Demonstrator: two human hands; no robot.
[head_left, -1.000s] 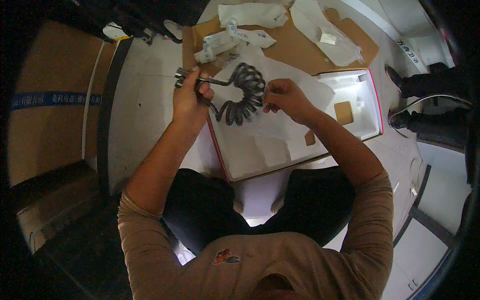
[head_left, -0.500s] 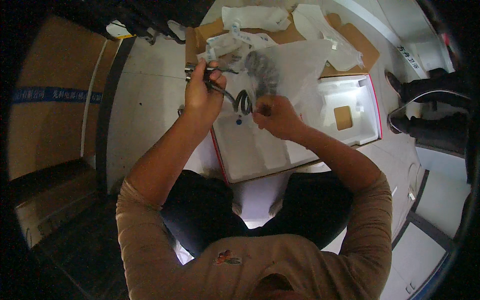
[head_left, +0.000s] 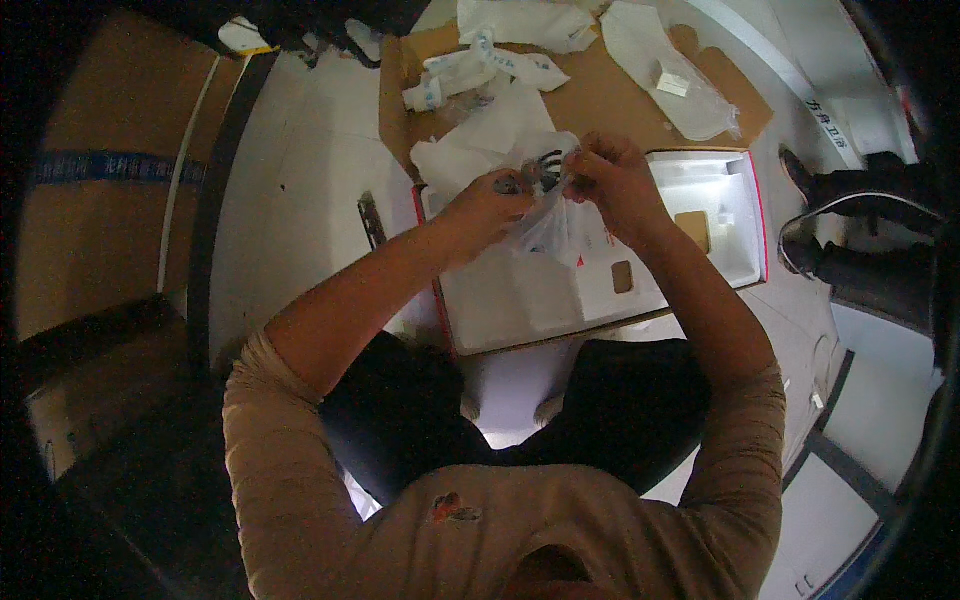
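My left hand (head_left: pixel 478 215) is closed around the end of a dark coiled hose (head_left: pixel 549 168), over the left part of the foam-lined box. The hose's loops show through the mouth of a clear plastic bag (head_left: pixel 552 232), which hangs below and between my hands. My right hand (head_left: pixel 612 178) pinches the bag's edge at the right of the loops. Fingers and wrinkled film hide part of the hose. Beneath both hands lies the open box with its white foam tray (head_left: pixel 510 315).
Brown cardboard flaps (head_left: pixel 640 120) spread behind the tray, bearing crumpled white packaging (head_left: pixel 525 25) and a bagged white piece (head_left: pixel 655 75). A small dark object (head_left: pixel 371 222) lies on the floor at left. Tall cartons (head_left: pixel 110 200) stand far left; another person's legs (head_left: pixel 870 185) are at right.
My left hand has moved right and down with the hose end, toward the bag. My right hand has shifted right and up. The hose's coils are now gathered inside the bag's film.
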